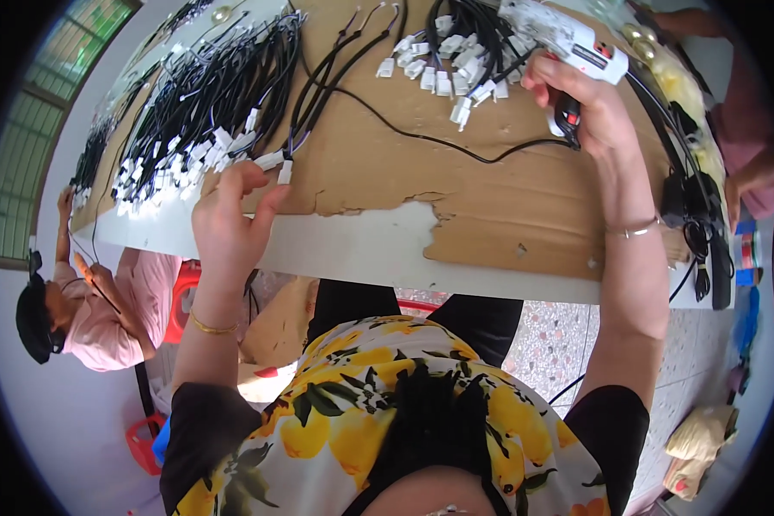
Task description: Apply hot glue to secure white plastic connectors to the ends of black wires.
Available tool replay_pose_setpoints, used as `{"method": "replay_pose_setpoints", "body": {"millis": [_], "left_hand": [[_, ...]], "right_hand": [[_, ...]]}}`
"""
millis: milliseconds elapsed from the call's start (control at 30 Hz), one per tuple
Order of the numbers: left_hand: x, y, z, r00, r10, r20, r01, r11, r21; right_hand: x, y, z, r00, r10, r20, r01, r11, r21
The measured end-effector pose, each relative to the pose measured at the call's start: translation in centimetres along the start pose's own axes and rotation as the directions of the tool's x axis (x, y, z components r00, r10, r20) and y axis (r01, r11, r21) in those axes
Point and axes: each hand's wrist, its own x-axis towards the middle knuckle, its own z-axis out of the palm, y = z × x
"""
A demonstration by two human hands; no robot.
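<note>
My left hand (230,211) is curled at the table's left part, its thumb and forefinger at the end of a white plug connector (285,171). That connector ends a black wire harness (334,90), which stretches away from me across the cardboard. In my right hand (592,101) is a corded glue gun (576,50), white-bodied with a black handle; my fingers wrap the handle. Just left of the gun lies a bunch of black cables with white connectors (443,82). A large heap of similar harnesses (206,107) spreads beyond my left hand.
A torn cardboard sheet (490,206) covers much of the white table (344,245). The gun's black cord (421,135) loops across it. A power strip (715,258) lies along the right edge. A co-worker (112,301) in pink sits at left; another person's arm (752,176) shows at right.
</note>
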Motion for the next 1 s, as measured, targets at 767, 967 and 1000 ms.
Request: {"method": "replay_pose_setpoints", "body": {"millis": [767, 967, 1000], "left_hand": [[12.5, 9.5, 15.0, 0.885, -0.171, 0.434, 0.464, 0.22, -0.858], [12.9, 10.4, 16.4, 0.902, -0.301, 0.31, 0.344, 0.066, -0.937], [12.8, 10.1, 16.5, 0.932, -0.303, 0.198, 0.265, 0.2, -0.943]], "right_hand": [[0.1, 0.0, -1.4, 0.998, -0.052, -0.043, 0.059, 0.98, 0.191], [0.1, -0.1, -0.8, 0.999, -0.037, -0.037, 0.044, 0.978, 0.204], [0.0, -0.3, -0.5, 0.999, 0.0, -0.042, 0.008, 0.981, 0.194]]}}
